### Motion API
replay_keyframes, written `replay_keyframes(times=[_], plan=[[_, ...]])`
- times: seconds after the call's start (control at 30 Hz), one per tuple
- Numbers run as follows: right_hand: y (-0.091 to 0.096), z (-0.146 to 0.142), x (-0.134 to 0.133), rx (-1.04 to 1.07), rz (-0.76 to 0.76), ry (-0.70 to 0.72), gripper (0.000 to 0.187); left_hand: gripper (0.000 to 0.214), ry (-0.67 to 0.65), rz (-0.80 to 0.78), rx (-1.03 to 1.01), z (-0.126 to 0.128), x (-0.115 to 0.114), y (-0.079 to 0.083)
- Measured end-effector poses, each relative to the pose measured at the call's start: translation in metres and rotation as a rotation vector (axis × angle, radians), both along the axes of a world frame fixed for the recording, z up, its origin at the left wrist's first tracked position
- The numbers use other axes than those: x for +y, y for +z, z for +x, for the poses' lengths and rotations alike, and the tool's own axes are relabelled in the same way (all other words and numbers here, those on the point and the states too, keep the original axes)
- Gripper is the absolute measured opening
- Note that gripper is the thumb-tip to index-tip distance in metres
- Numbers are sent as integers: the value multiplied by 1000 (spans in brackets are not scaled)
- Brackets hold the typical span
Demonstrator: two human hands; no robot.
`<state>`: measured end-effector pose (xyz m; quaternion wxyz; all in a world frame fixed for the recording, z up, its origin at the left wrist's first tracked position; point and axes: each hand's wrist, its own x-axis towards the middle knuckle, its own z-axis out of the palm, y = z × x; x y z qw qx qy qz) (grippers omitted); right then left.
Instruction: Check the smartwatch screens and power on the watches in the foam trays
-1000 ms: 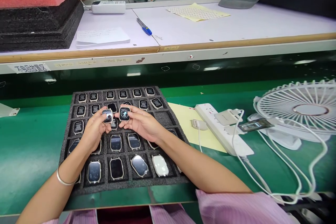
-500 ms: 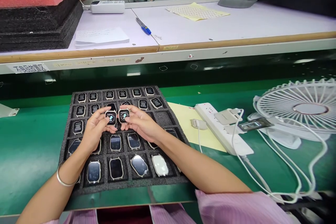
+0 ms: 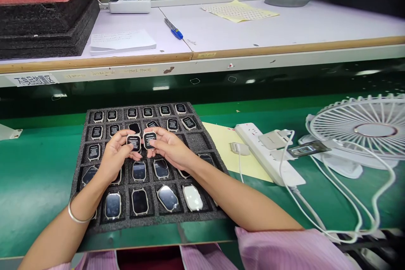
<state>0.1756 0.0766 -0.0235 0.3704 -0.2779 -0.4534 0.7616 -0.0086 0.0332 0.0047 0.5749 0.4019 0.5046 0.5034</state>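
Note:
My left hand (image 3: 118, 152) is closed around a smartwatch without a strap (image 3: 134, 142), its thumb at the right side of the lit screen. Right beside it, my right hand (image 3: 169, 147) grips a second smartwatch (image 3: 149, 139), thumb at its lower edge. Both screens are black with lines of small white text too fine to read. Below the hands lies a dark foam tray (image 3: 144, 222) with watch cases in its compartments. The back rows show text screens, such as one watch (image 3: 94, 152) at left; front ones (image 3: 140, 201) are dark. One case (image 3: 193, 198) looks white.
To the right are a yellow sheet (image 3: 221, 143), a white power strip (image 3: 253, 143) with cables and a white fan (image 3: 363, 130). On the raised shelf stand foam stacks (image 3: 47, 25), a notepad (image 3: 123, 42) and a blue pen (image 3: 173, 28). A person is partly visible behind.
Both held watch screens have switched from a dial-like picture with a teal figure to white text on black. My hands have hardly moved.

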Motion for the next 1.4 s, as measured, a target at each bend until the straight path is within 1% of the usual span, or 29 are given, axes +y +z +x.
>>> replay_keyframes(times=[0.1, 0.3, 0.5, 0.73, 0.87, 0.93, 1.03, 1.17, 1.27, 1.4], plan=[[0, 0, 0, -3, 20, 0, 39, 40, -3, 9, -4, 0, 0, -1], [2, 0, -1, -3, 13, -17, 40, 39, -13, 30, 4, -1, -1, -3], [3, 0, -2, -27, 36, -15, 40, 37, -15, 37, 27, -1, -1, -2], [3, -1, -2, -16, 50, 1, 47, 36, -13, 43, 22, 0, -1, -2], [1, -1, -2, -13, 64, -9, 48, 41, -11, 59, 22, 1, -1, -3], [1, -1, -2, -22, 48, -21, 45, 42, -15, 45, 18, 1, -1, -3], [0, -2, -2, -23, -32, -44, 35, 38, 1, 3, 8, 1, -1, -3], [1, -2, -1, 8, -114, -54, 36, 37, -1, -25, -9, 0, -1, -1], [2, -2, -1, 1, -111, -52, 38, 35, -7, -29, -23, 0, -1, -1], [2, -1, -2, -27, -58, -32, 41, 33, -23, -23, -26, 0, -2, 0]])
